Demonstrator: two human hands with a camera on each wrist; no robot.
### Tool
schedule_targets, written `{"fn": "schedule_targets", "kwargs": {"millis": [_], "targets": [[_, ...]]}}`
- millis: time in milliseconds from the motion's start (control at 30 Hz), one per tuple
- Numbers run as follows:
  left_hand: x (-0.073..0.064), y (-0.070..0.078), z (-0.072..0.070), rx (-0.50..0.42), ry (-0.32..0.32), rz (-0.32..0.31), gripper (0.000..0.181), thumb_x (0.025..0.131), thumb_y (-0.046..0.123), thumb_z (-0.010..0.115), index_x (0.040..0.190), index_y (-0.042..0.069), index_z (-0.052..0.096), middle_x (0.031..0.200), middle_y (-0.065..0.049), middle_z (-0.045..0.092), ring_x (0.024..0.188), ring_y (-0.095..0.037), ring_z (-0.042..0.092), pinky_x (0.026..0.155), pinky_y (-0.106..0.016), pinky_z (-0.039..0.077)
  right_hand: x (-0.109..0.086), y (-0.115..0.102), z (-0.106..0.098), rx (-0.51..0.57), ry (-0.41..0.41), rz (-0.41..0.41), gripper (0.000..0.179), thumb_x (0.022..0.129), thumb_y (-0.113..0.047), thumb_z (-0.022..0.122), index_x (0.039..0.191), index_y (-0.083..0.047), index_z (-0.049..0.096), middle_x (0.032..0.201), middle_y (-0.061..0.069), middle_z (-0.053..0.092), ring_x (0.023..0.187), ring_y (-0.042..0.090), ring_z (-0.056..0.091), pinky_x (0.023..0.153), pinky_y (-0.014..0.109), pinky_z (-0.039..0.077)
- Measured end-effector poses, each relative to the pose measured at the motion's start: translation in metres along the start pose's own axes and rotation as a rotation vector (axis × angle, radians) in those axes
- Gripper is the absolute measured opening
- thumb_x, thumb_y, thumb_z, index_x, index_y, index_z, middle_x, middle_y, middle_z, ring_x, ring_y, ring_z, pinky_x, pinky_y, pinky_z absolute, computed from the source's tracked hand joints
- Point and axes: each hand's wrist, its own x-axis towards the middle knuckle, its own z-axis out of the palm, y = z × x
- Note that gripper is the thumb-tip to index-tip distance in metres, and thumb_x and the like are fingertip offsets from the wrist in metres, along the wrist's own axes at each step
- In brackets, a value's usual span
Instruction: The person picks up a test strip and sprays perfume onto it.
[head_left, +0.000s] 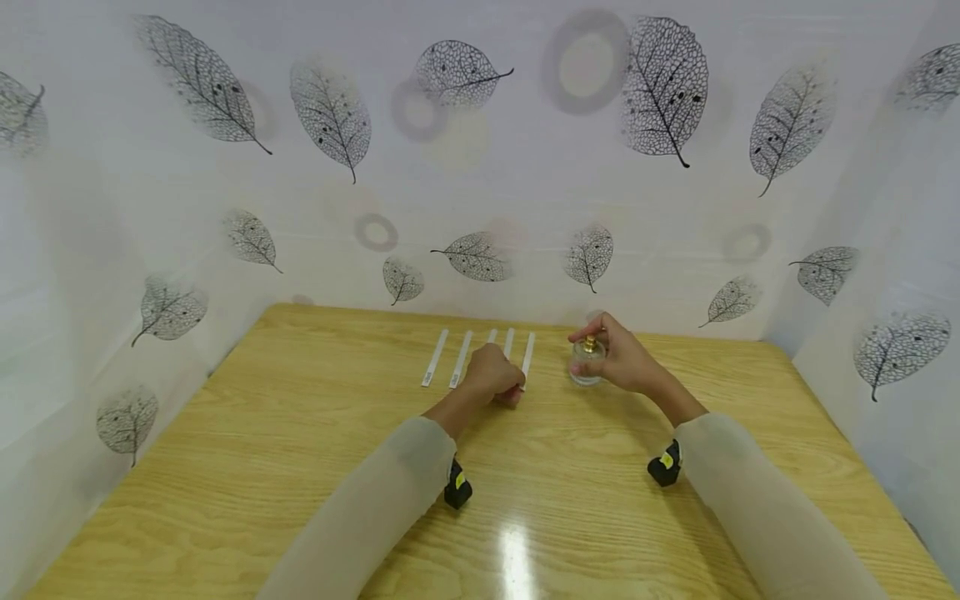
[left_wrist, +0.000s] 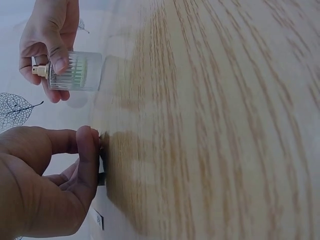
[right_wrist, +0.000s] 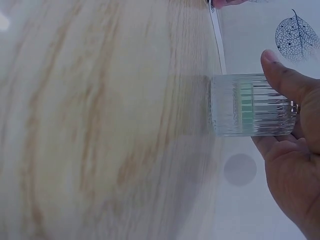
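My right hand (head_left: 626,358) grips a ribbed clear glass perfume bottle (right_wrist: 240,106) with a gold spray nozzle (left_wrist: 40,70). The bottle is upright, its base at the tabletop; whether it bears on the wood I cannot tell. To its left, my left hand (head_left: 491,375) pinches the near end of the rightmost white paper strip (head_left: 529,354) between thumb and fingertips. That strip lies along the table, its near end partly hidden by the fingers. Several more strips, such as the leftmost white strip (head_left: 435,358), lie in a row beside and behind the left hand.
The wooden table (head_left: 300,433) extends toward me and to both sides. A pale curtain (head_left: 510,183) printed with dark leaves stands behind its far edge and along the sides. Black wrist cameras hang below both sleeves.
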Motion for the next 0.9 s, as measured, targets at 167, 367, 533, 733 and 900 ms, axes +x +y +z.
{"fn": "schedule_targets", "kwargs": {"millis": [167, 367, 533, 733, 900], "targets": [[-0.0007, 0.0015, -0.0012, 0.022, 0.008, -0.010, 0.017, 0.084, 0.002, 0.075, 0.068, -0.002, 0.071, 0.054, -0.009, 0.067, 0.041, -0.016, 0.062, 0.044, -0.026, 0.052, -0.0002, 0.0013, -0.0001, 0.013, -0.008, -0.003, 0.045, 0.086, 0.000, 0.081, 0.118, 0.000, 0.048, 0.136, 0.026, 0.058, 0.138, 0.044, 0.046, 0.094, 0.045, 0.054], [0.0016, 0.0006, -0.0007, 0.021, -0.002, -0.009, 0.017, 0.083, 0.000, 0.076, 0.067, -0.002, 0.071, 0.054, -0.009, 0.067, 0.040, -0.016, 0.062, 0.044, -0.026, 0.052, -0.0011, 0.0035, 0.0002, 0.008, 0.001, -0.001, 0.045, 0.085, -0.001, 0.082, 0.117, 0.000, 0.050, 0.136, 0.025, 0.058, 0.136, 0.042, 0.049, 0.093, 0.039, 0.055], [0.0026, 0.0011, -0.0010, 0.032, 0.002, 0.013, 0.018, 0.081, 0.000, 0.075, 0.064, -0.001, 0.071, 0.053, -0.008, 0.066, 0.040, -0.016, 0.061, 0.042, -0.025, 0.050, -0.0010, 0.0047, -0.0008, -0.005, -0.003, -0.008, 0.045, 0.086, -0.002, 0.082, 0.119, -0.001, 0.051, 0.136, 0.025, 0.058, 0.135, 0.042, 0.050, 0.091, 0.035, 0.055], [0.0028, 0.0032, -0.0060, 0.015, -0.021, 0.011, 0.019, 0.084, 0.004, 0.075, 0.065, -0.001, 0.073, 0.057, -0.010, 0.069, 0.045, -0.018, 0.065, 0.047, -0.027, 0.054, -0.0002, 0.0075, -0.0015, -0.021, -0.005, 0.004, 0.049, 0.086, -0.003, 0.082, 0.126, 0.000, 0.054, 0.137, 0.021, 0.057, 0.136, 0.041, 0.049, 0.092, 0.037, 0.055], [0.0050, 0.0036, -0.0099, -0.023, -0.037, 0.008, 0.017, 0.087, 0.007, 0.078, 0.075, -0.003, 0.074, 0.061, -0.010, 0.070, 0.048, -0.018, 0.067, 0.053, -0.028, 0.058, -0.0010, 0.0101, -0.0012, -0.020, -0.013, -0.003, 0.055, 0.086, -0.004, 0.083, 0.132, 0.001, 0.054, 0.138, 0.023, 0.055, 0.137, 0.043, 0.047, 0.096, 0.045, 0.053]]}}
